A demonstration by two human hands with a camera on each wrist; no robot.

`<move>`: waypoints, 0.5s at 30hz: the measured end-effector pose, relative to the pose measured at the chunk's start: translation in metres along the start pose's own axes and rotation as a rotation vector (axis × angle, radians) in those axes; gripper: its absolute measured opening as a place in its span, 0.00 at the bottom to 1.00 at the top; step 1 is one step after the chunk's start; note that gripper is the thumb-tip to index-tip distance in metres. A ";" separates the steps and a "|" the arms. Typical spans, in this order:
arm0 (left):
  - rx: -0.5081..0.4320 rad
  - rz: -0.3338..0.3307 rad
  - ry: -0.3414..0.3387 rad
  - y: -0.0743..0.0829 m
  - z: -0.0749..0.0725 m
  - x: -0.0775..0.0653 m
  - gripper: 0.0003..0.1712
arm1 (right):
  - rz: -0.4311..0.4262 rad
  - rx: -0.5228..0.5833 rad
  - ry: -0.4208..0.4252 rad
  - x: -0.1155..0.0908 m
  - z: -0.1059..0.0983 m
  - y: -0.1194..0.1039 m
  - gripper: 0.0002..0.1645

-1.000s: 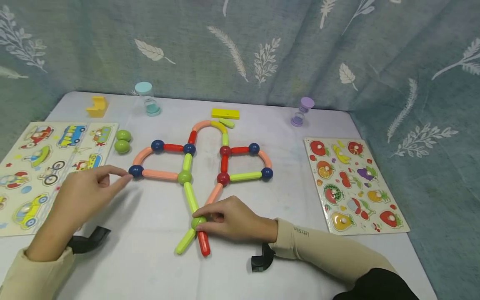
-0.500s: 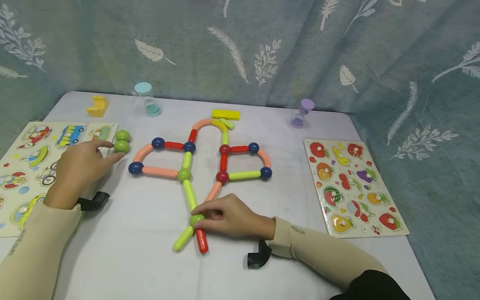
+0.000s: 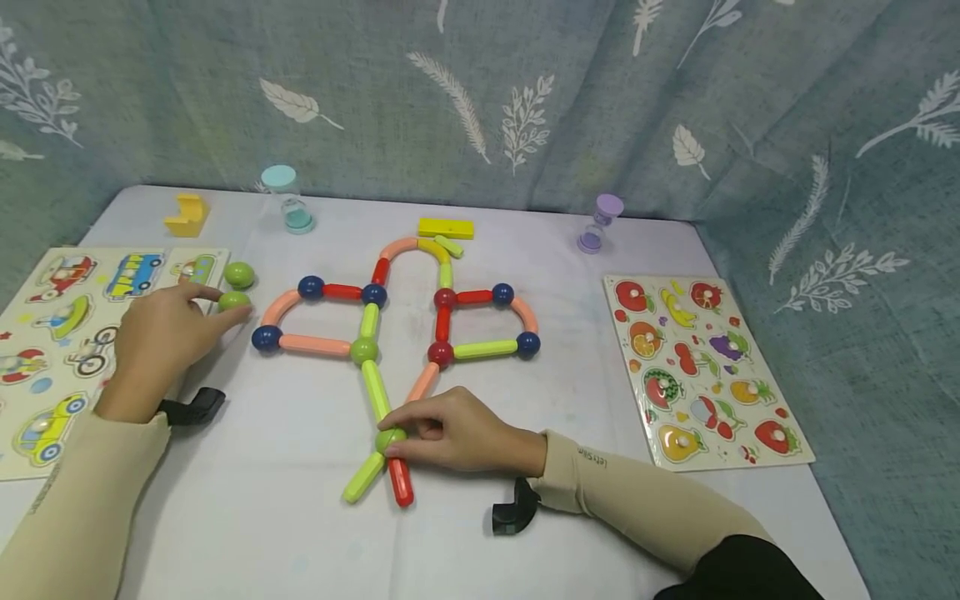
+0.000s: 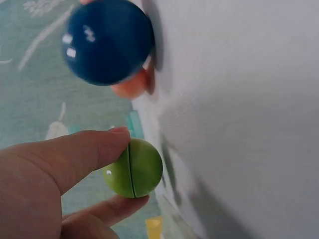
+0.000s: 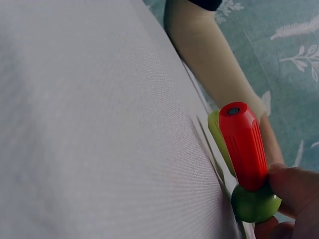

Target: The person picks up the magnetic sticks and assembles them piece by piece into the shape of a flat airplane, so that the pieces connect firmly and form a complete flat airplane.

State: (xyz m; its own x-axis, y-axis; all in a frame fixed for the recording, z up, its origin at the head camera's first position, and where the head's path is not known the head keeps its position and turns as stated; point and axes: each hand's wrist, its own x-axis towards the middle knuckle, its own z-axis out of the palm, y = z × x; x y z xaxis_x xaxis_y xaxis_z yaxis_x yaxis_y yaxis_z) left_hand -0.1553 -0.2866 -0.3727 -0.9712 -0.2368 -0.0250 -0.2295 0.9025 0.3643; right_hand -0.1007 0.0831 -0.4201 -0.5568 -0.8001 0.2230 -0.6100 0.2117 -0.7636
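Observation:
My left hand [image 3: 168, 333] pinches a green ball [image 4: 134, 169] between thumb and finger, beside the vehicle puzzle board. Just behind it lies a second green ball [image 3: 239, 275], now slightly apart. My right hand [image 3: 457, 429] holds the green ball [image 3: 390, 439] at the lower joint of a figure made of magnetic rods and balls. From that joint a red rod [image 5: 243, 144] and a lime rod [image 3: 363, 477] stick out toward me. Side loops with blue balls [image 3: 266, 338] spread left and right, and an arch [image 3: 401, 246] tops the figure.
A vehicle puzzle board [image 3: 45, 383] lies left, a fruit puzzle board [image 3: 705, 375] right. Along the back stand a yellow block [image 3: 187, 216], a teal sand timer [image 3: 288, 200], a yellow bar [image 3: 446, 228] with a short lime rod [image 3: 448, 246], and a purple sand timer [image 3: 600, 223].
My left hand has left the blue ball at the figure's left corner, moved back to the two green balls and pinched the nearer one, parting them slightly. My right hand keeps its hold.

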 end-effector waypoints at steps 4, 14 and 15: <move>-0.040 0.014 0.065 -0.004 -0.005 -0.021 0.44 | -0.005 0.011 0.007 -0.001 0.001 0.002 0.20; -0.259 0.397 -0.135 0.022 0.014 -0.092 0.20 | -0.028 0.029 0.009 0.000 0.002 0.001 0.19; -0.283 0.440 -0.172 0.026 0.018 -0.099 0.19 | -0.030 0.029 0.010 0.000 0.002 0.001 0.19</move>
State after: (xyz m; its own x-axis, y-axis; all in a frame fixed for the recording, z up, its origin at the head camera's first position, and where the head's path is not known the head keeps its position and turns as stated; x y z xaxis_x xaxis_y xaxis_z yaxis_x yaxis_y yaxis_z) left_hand -0.0660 -0.2332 -0.3775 -0.9735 0.2247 0.0435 0.2039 0.7656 0.6102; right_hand -0.1001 0.0824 -0.4220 -0.5441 -0.8002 0.2523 -0.6100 0.1708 -0.7738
